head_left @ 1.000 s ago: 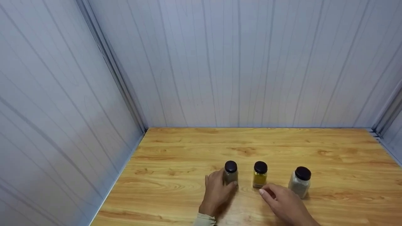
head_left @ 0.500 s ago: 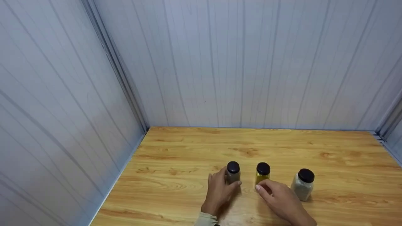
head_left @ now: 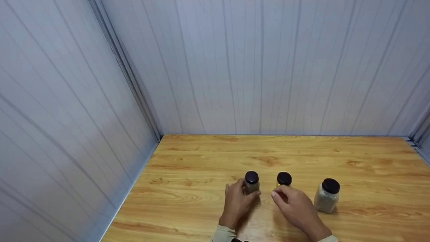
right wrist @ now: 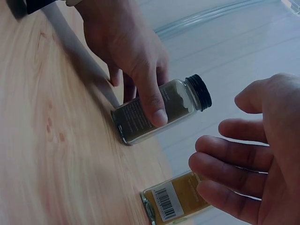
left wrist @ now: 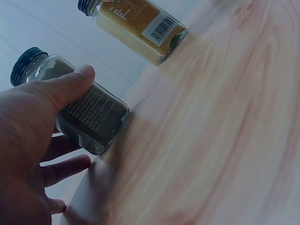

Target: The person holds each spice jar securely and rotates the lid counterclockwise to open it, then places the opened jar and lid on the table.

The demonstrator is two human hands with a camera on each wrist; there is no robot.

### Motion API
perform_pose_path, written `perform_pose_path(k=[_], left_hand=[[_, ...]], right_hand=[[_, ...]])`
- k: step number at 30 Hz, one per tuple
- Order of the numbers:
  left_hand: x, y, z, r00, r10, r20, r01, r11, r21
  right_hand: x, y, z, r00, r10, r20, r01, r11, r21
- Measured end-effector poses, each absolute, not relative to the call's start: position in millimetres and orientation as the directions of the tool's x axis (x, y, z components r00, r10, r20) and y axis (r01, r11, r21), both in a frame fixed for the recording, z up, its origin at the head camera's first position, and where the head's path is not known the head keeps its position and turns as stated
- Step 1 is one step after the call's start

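My left hand (head_left: 237, 204) grips a square glass spice jar (left wrist: 96, 115) of dark greyish powder, thumb along one side and fingers round the other. The jar stands upright on the table, its black lid (head_left: 251, 177) on. To its right is a similar jar (left wrist: 140, 26) with yellow-brown powder and a barcode label. My right hand (head_left: 297, 206) hovers in front of that yellow-brown jar, hiding most of its body in the head view. In the right wrist view its fingers (right wrist: 229, 161) are loosely bent, with nothing between them and the thumb.
A wider glass jar (head_left: 326, 200) of whitish contents, also black-lidded, stands right of my right hand. The wood-grain table (head_left: 188, 161) meets pale panel walls (head_left: 208, 67) at the back and left.
My right hand has risen a little and come across the front of the yellow-brown jar. My left hand stays round the dark jar. The head view has shifted slightly.
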State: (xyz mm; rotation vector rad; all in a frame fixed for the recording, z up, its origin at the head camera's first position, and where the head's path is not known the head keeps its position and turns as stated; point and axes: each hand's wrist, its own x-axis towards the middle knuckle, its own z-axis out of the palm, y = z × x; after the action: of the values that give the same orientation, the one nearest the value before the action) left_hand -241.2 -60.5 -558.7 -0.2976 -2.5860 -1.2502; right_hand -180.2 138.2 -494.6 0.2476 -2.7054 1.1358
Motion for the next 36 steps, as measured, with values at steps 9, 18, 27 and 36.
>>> perform_pose_path(k=[9,18,27,36], left_hand=[[-240.1,-61.3,-560.1,-0.938,0.079,0.336,0.312,0.61,0.729],[-241.4,-62.8,-559.5,-0.936,0.094,0.339,0.326,0.591,0.737],[-240.5,-65.5,-559.7,-0.94,0.096,0.328,0.321,0.575,0.753],[-241.6,-63.4,-560.3,-0.936,0.106,0.337,0.336,0.559,0.758]], right_hand=[[-188.4,129.1,-492.5,-0.952,-0.102,0.289,-0.274,0.71,-0.649],[-194.8,115.6,-492.7,-0.935,-0.104,0.339,-0.312,0.696,-0.647],[-198.3,104.9,-496.2,-0.926,-0.083,0.367,-0.33,0.647,-0.687],[-202.5,98.6,-496.8,-0.935,-0.087,0.343,-0.321,0.617,-0.719]])
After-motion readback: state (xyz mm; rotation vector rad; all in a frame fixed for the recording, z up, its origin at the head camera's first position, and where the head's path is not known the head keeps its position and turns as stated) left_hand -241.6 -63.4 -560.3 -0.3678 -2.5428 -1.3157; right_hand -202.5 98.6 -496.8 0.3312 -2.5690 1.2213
